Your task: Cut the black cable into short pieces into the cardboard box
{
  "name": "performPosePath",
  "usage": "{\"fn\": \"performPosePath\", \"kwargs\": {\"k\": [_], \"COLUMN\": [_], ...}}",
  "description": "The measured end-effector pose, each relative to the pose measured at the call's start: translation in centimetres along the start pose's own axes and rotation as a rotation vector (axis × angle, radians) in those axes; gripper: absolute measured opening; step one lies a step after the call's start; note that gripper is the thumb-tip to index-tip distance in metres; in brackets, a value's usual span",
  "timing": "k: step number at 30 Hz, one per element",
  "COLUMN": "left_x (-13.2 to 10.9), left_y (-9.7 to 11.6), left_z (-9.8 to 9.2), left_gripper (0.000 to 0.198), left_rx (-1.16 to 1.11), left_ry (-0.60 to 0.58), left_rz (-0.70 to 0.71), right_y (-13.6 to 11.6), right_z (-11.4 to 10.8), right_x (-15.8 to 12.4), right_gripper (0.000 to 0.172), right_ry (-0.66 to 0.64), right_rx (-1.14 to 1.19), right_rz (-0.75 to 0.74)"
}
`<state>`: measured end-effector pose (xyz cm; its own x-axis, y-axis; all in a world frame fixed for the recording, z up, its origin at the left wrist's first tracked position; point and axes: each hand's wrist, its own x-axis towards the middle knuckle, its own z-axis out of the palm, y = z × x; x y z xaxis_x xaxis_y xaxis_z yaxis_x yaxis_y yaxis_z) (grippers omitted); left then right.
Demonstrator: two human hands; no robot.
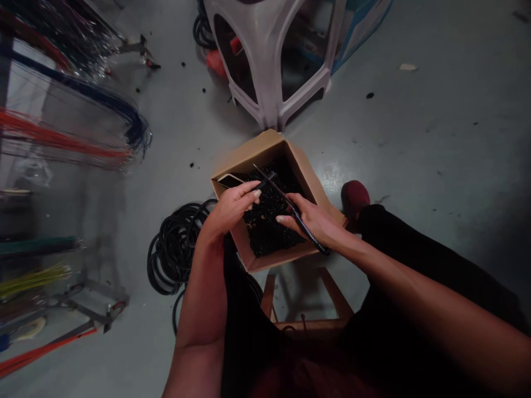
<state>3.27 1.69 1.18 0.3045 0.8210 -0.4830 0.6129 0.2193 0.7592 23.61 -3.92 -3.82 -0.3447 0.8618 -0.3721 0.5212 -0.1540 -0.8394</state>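
My left hand (240,202) pinches a short black ribbed tube (269,179) over an open cardboard box (319,190). My right hand (307,218) grips a long, thin, dark pointed tool (309,232). Its narrow blade slants up and left across the black tube, with the handle end below my right hand. Whether it is a knife or scissors I cannot tell. Many small black pieces (274,235) lie loose in the box beneath both hands, too dark to make out singly.
A grey plastic stool (269,61) stands beyond the box. Coiled black cable (170,249) lies on the floor at left. Wheeled racks (95,315) with bundles of red wires (62,135) are further left. A wooden stool (313,327) is below the box; a blue box (360,33) sits behind.
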Motion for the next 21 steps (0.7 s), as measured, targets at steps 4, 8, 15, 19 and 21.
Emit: {"fn": "performPosePath", "kwargs": {"k": [4, 8, 15, 19, 21], "left_x": [0.04, 0.14, 0.06, 0.00, 0.05], "left_y": [-0.01, -0.24, -0.19, -0.15, -0.25], "left_z": [-0.02, 0.05, 0.12, 0.21, 0.28], "left_gripper": [0.043, 0.045, 0.044, 0.042, 0.041], "left_rx": [0.010, -0.008, 0.026, 0.034, 0.032], "left_ry": [-0.010, -0.016, -0.049, -0.072, -0.076], "left_rz": [0.003, -0.008, 0.001, 0.004, 0.010], "right_y": [0.14, 0.19, 0.37, 0.22, 0.04], "right_z": [0.09, 0.15, 0.22, 0.15, 0.09], "right_x": [0.03, 0.04, 0.07, 0.09, 0.09], "right_gripper": [0.056, 0.055, 0.056, 0.055, 0.052], "right_ry": [0.001, 0.004, 0.000, -0.008, -0.007], "right_rx": [0.023, 0.028, 0.019, 0.008, -0.006], "right_rz": [-0.010, -0.006, 0.010, 0.012, 0.035]}}
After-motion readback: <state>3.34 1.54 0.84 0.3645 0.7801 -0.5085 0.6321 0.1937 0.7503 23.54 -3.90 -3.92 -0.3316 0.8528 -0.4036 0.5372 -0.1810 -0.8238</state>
